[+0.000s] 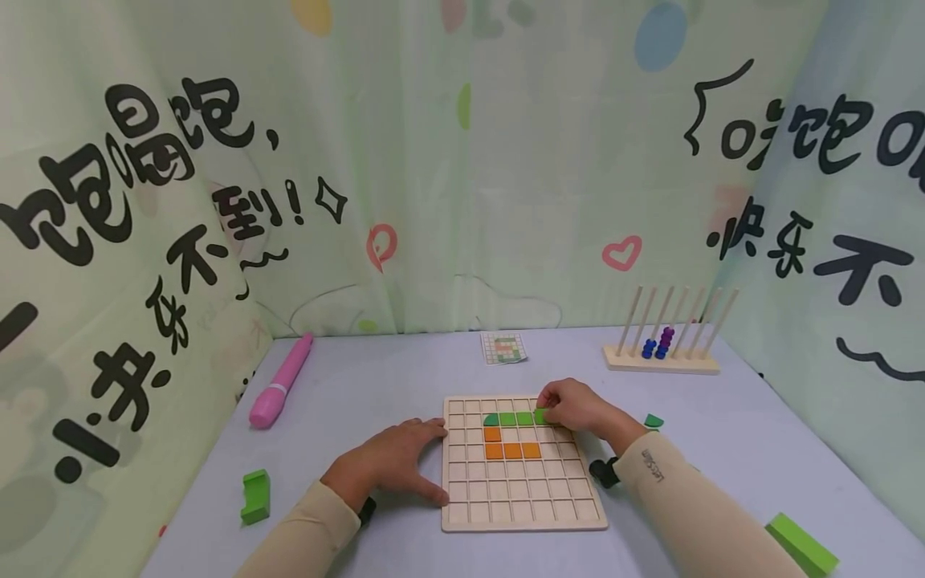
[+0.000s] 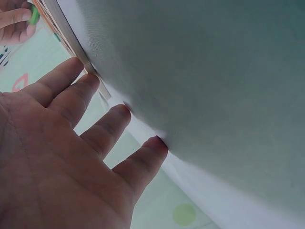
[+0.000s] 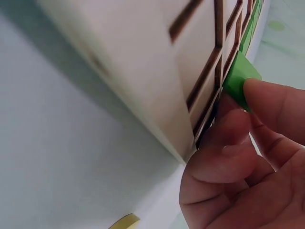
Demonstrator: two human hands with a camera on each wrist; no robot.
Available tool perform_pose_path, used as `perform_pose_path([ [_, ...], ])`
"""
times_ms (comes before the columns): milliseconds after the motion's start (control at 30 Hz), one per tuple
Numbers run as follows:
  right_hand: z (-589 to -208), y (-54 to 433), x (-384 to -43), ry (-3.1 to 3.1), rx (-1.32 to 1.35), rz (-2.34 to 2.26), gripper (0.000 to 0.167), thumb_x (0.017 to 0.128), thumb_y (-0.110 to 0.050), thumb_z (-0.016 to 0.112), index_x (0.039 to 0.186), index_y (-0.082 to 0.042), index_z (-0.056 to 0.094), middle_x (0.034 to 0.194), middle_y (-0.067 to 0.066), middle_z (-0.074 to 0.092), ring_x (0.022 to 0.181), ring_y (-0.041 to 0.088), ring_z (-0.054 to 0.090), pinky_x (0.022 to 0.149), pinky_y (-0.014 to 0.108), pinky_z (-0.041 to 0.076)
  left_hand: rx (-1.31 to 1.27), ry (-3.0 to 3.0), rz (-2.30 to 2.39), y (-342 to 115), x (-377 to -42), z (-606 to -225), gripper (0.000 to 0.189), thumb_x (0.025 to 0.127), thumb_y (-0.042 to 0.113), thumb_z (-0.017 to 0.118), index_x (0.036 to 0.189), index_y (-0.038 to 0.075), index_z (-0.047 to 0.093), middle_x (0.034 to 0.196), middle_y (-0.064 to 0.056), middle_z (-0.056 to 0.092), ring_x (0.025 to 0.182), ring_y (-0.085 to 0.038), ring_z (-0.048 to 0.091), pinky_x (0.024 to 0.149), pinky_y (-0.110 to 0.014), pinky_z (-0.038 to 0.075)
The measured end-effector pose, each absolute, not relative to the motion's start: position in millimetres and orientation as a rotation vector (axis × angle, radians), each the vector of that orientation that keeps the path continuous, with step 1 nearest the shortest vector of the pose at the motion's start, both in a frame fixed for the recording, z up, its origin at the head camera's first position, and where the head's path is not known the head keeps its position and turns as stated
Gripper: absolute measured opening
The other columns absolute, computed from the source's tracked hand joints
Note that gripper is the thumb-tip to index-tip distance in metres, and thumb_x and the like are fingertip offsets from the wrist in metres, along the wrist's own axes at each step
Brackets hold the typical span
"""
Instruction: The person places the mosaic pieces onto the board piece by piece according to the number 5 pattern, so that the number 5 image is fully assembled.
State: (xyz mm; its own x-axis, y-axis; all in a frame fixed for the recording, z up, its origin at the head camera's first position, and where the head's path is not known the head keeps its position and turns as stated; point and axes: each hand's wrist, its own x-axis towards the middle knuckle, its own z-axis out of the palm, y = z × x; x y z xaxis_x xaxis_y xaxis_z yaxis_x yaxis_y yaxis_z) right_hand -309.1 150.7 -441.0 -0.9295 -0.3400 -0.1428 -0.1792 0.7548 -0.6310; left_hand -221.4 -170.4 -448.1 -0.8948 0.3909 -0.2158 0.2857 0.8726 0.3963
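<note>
A wooden grid board (image 1: 516, 514) lies flat on the table, with orange square tiles (image 1: 512, 451) and a row of green tiles (image 1: 507, 419) set in its cells. Thumb and fingers of my right hand (image 1: 574, 405) pinch a green tile (image 3: 238, 78) at the right end of that row, low over the grid. My left hand (image 1: 397, 456) touches the board's left edge with its fingers spread and fairly straight. In the left wrist view, the fingertips (image 2: 88, 83) meet the board's side, and the palm holds nothing.
A pink wand-like object (image 1: 282, 384) lies at the back left, a green notched block (image 1: 256, 497) at the front left. A patterned card (image 1: 503, 348) and a wooden peg rack with beads (image 1: 663, 361) stand behind. Rightward are a dark green piece (image 1: 654, 421) and a long green block (image 1: 802, 544).
</note>
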Motion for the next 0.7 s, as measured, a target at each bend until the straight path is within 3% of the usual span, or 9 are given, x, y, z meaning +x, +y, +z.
perform_pose_path([
  [700, -438.6, 140.3, -307.5, 2.843, -0.437, -0.701, 0.007, 0.09, -0.001, 0.07, 0.095, -0.005, 0.073, 0.088, 0.003, 0.067, 0.082, 0.02, 0.056, 0.078, 0.038, 0.052, 0.514, 2.755, 0.531, -170.5, -222.3, -450.1, 0.104, 0.067, 0.063, 0.091, 0.152, 0.019, 0.052, 0.161, 0.003, 0.046, 0.146, -0.026, 0.044, 0.119, -0.051, 0.041],
])
